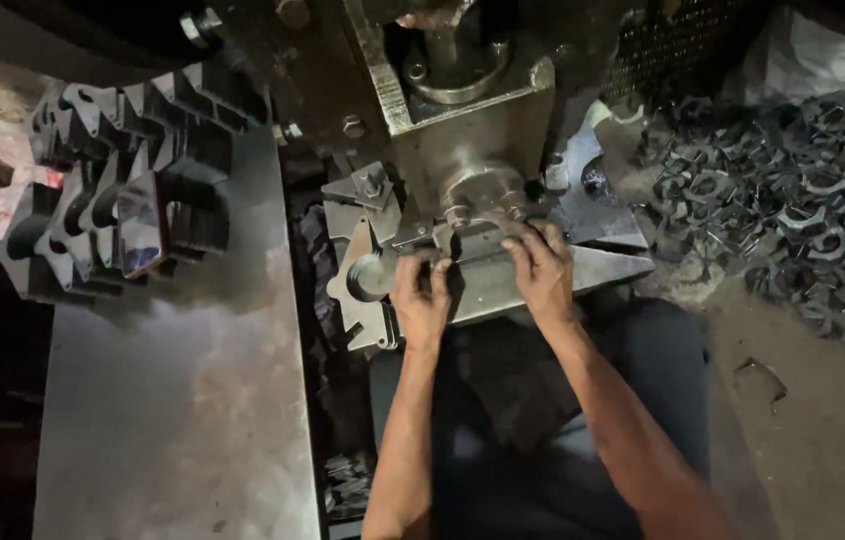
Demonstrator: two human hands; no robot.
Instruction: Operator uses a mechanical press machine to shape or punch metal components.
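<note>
Dim, grainy view; overhead light glares off the steel counter (193, 400) and press block (473, 140), with edges and corners sunk in shadow

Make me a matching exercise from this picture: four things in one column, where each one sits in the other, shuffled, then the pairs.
Things:
1. Stack of dark cut metal blanks
2. Heap of loose grey metal rings and scraps
3. Left hand
4. Right hand

Places:
A. On the floor at the right
B. On the flat metal plate, beside the round hole
C. On the steel table at the left
D. On the plate under the grey press head, nearer the heap

Pairs: 1-C, 2-A, 3-B, 4-D
</note>
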